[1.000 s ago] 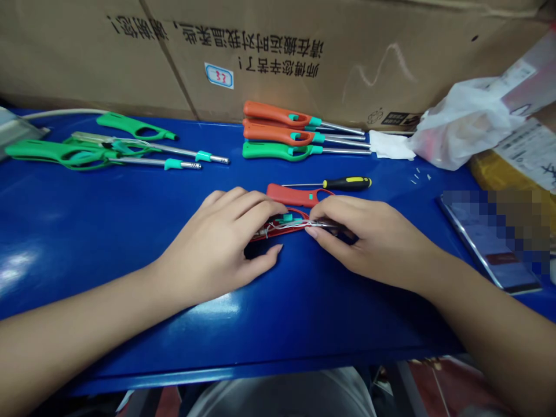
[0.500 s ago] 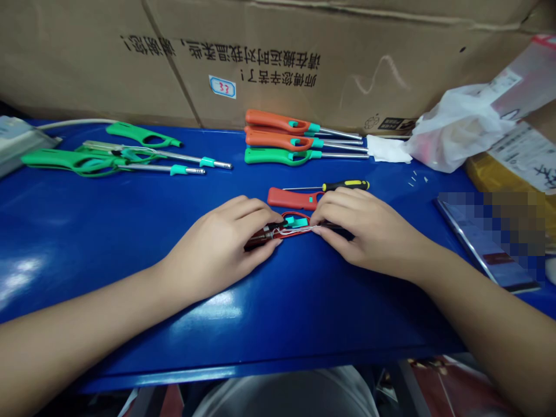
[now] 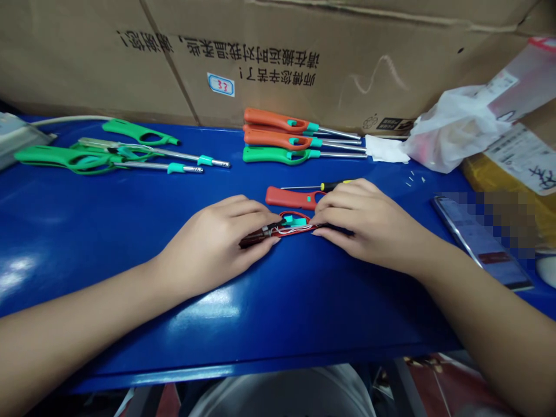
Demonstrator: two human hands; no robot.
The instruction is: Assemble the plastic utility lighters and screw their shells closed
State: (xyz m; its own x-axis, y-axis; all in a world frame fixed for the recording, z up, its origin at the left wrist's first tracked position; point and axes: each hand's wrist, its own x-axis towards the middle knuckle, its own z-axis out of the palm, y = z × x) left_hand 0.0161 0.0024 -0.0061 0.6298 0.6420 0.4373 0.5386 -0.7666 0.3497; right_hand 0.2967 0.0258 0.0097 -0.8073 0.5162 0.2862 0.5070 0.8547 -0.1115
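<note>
An opened red lighter (image 3: 292,226) with a teal trigger and thin white wires lies on the blue table (image 3: 130,231) between my hands. My left hand (image 3: 217,243) is closed, thumb and fingers pinching the dark left end of that lighter. My right hand (image 3: 369,223) is closed on its right end, where a dark part runs under the fingers. Just behind lies a separate red handle shell (image 3: 289,198). A yellow and black screwdriver (image 3: 324,186) lies past it, partly hidden by my right hand.
Three assembled lighters, two orange and one green (image 3: 282,139), lie at the back middle. Green lighter parts with metal tubes (image 3: 108,153) lie at back left. Cardboard boxes (image 3: 260,52) stand behind. A white plastic bag (image 3: 456,124), small screws (image 3: 414,178) and a phone (image 3: 482,243) are at right.
My left hand drew its fingers back to the left and pinched the lighter's dark left end. My right hand moved slightly up over the screwdriver's handle.
</note>
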